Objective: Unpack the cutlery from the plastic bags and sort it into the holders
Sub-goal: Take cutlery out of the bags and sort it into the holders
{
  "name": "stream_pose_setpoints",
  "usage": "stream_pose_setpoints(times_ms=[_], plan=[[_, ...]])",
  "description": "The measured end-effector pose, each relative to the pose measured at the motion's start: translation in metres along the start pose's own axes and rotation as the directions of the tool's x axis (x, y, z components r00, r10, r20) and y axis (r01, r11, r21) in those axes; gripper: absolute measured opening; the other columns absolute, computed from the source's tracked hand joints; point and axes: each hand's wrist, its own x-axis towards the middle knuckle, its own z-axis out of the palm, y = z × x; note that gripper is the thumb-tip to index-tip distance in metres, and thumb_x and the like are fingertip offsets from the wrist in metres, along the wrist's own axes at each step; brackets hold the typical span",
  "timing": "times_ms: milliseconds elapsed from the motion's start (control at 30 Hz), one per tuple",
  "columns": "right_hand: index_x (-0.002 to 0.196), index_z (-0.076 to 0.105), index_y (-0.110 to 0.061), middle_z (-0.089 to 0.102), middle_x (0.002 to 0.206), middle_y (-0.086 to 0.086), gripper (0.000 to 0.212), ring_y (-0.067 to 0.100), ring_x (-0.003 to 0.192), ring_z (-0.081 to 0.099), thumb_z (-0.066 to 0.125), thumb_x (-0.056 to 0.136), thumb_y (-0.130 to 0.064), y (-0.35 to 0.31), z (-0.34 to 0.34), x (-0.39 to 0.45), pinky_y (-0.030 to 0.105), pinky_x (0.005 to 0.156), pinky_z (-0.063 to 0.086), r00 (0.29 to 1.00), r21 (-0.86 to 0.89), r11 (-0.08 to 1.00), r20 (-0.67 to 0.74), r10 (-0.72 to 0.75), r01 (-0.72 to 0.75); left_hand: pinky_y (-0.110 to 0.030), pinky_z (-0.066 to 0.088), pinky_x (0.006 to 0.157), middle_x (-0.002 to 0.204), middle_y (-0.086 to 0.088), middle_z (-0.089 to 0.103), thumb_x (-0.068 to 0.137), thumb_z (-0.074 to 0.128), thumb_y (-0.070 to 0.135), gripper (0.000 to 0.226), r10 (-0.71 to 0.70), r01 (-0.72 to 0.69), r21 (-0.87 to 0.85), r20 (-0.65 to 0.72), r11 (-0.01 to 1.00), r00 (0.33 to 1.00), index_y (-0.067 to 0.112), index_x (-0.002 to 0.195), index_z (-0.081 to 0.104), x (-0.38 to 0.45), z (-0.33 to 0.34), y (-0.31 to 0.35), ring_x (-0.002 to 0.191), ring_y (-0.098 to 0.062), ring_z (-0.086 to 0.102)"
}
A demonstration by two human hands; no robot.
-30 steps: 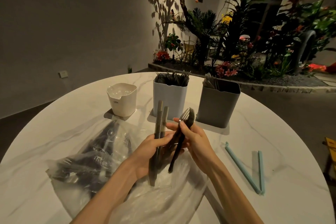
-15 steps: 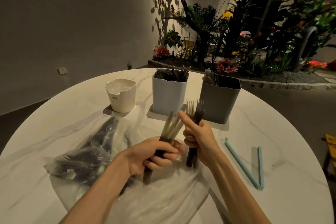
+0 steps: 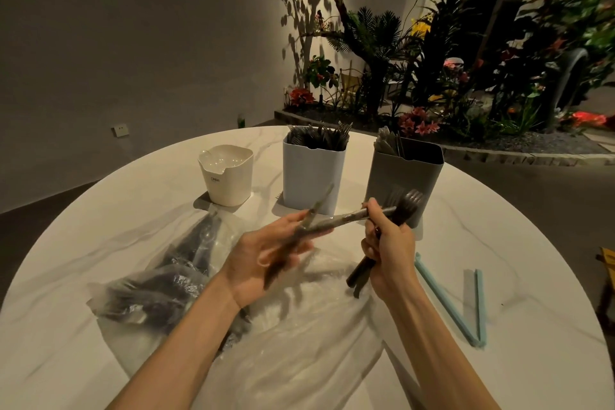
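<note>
A clear plastic bag of dark cutlery (image 3: pixel 159 289) lies at the left of the round white table (image 3: pixel 519 210). The left hand (image 3: pixel 266 253) holds blurry knives. The right hand (image 3: pixel 389 253) grips 2 dark forks (image 3: pixel 404 206). Next, I think, forks go in the pale blue holder (image 3: pixel 312 173).

My table (image 3: pixel 499 220) is white marble with grey veins; the holders are cream (image 3: pixel 229 183), pale blue (image 3: pixel 309 176) and grey (image 3: pixel 399 173); the clips (image 3: pixel 446 303) teal.
</note>
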Motion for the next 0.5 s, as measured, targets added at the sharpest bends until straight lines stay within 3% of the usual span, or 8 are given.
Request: stream_pose_setpoints(times_ms=[100,200,333,500], plan=[[0.091,0.067,-0.002,0.044,0.054,0.0,0.022,0.006,0.04,0.031,0.068,0.095,-0.023,0.0001,-0.0005,0.0005,0.017,0.038,0.027,1.0,0.002,1.0,0.01,-0.005,0.005,-0.013,0.042,0.038,0.143,-0.031,0.051,0.095,0.053,0.005,0.043,-0.039,0.038,0.006,0.06,0.999,0.997,-0.002,0.137,0.057,-0.001,-0.007,0.0012,0.06,-0.009,0.053],[0.089,0.062,-0.002,0.039,0.052,-0.001,0.02,0.007,0.041,0.028,0.064,0.098,-0.02,-0.002,-0.0011,-0.0003,0.017,0.037,0.027,0.998,-0.053,0.998,0.067,0.02,-0.017,-0.015,0.029,0.036,0.146,-0.029,0.049,0.099,0.048,0.009,0.043,-0.117,0.11,0.064,0.116,0.992,0.986,0.0,0.141,0.054,-0.0007,-0.0063,-0.0003,0.064,-0.011,0.052],[0.078,0.057,-0.008,0.035,0.048,-0.005,0.022,0.007,0.04,0.027,0.064,0.098,-0.016,-0.007,-0.0043,-0.0014,0.017,0.037,0.026,0.985,-0.177,0.983,0.155,0.078,-0.05,-0.015,0.031,0.036,0.143,-0.027,0.054,0.102,0.05,0.02,0.041,-0.214,0.177,0.227,0.148,0.958,0.966,0.009,0.141,0.057,-0.0018,-0.0038,0.0018,0.061,-0.012,0.059],[0.092,0.059,-0.01,0.043,0.055,-0.002,0.019,0.008,0.044,0.031,0.072,0.093,-0.025,0.0026,0.0016,-0.006,0.018,0.041,0.028,0.974,-0.368,0.93,0.213,0.083,0.001,-0.017,0.026,0.037,0.108,-0.015,0.065,0.105,0.046,0.016,0.038,-0.24,0.209,0.377,0.037,0.903,0.97,0.011,0.14,0.057,-0.0023,-0.0006,-0.0016,0.049,-0.007,0.039]])
